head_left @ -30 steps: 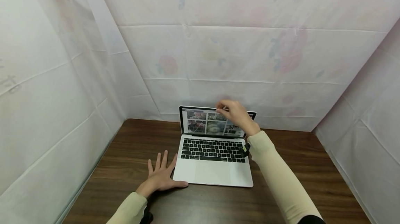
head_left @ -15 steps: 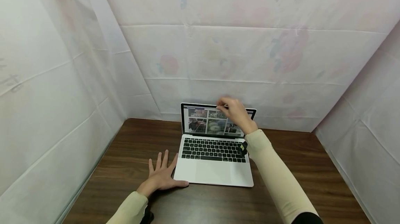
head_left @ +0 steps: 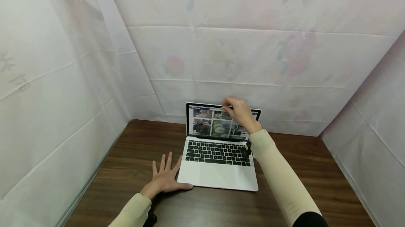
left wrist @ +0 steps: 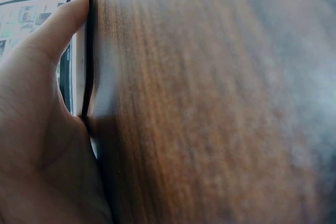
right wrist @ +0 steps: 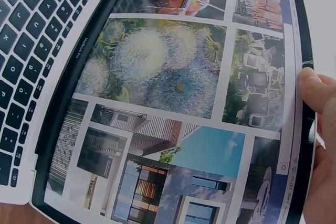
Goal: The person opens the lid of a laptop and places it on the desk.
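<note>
A silver laptop [head_left: 218, 177] stands opened on the table, its screen [head_left: 219, 128] showing a page of pictures. My right hand [head_left: 240, 112] pinches the top edge of the screen between thumb and fingers; in the right wrist view the thumb [right wrist: 312, 90] lies on the front bezel, with the other fingers partly hidden behind the lid. My left hand [head_left: 164, 181] rests on the table at the laptop's front left corner with its fingers spread. Its thumb [left wrist: 58, 27] lies along the front edge of the laptop base.
The laptop sits on a dark brown wooden table [head_left: 126, 163]. White printed cloth [head_left: 253, 58] hangs close behind the screen. More cloth stands along the left [head_left: 63, 114] and right [head_left: 373, 132] sides.
The laptop screen has tilted slightly further back, with my right hand holding its top edge. My left hand stays in place at the front corner, and the head view has shifted a little.
</note>
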Demonstrator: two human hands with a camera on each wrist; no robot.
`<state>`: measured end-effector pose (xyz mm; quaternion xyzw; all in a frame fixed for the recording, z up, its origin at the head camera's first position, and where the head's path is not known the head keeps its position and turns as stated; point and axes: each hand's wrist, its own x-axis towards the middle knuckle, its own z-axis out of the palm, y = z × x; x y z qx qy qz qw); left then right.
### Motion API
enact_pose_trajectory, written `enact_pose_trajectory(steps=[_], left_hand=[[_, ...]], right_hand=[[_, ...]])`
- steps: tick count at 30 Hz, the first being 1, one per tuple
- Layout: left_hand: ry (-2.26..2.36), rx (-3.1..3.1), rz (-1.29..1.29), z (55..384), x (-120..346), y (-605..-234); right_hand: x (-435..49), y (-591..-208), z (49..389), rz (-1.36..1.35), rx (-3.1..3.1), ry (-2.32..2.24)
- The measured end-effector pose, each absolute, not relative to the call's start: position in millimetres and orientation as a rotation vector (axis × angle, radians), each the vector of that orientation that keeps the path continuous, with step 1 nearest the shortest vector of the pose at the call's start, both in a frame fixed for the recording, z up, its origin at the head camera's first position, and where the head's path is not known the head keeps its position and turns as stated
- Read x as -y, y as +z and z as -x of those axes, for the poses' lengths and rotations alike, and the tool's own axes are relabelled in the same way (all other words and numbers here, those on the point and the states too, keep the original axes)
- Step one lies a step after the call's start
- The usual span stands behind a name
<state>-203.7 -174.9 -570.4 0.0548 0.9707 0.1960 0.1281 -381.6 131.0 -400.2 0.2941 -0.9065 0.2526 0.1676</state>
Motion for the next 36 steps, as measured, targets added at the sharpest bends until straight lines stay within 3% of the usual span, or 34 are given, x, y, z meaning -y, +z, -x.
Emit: enact_pose_trajectory(steps=[36], left_hand=[[0.639,-2.831,-0.113,200.1,160.1,-582.1]], right_hand=[[-143.1,-397.5,390.1,-0.800,2.648,0.742]])
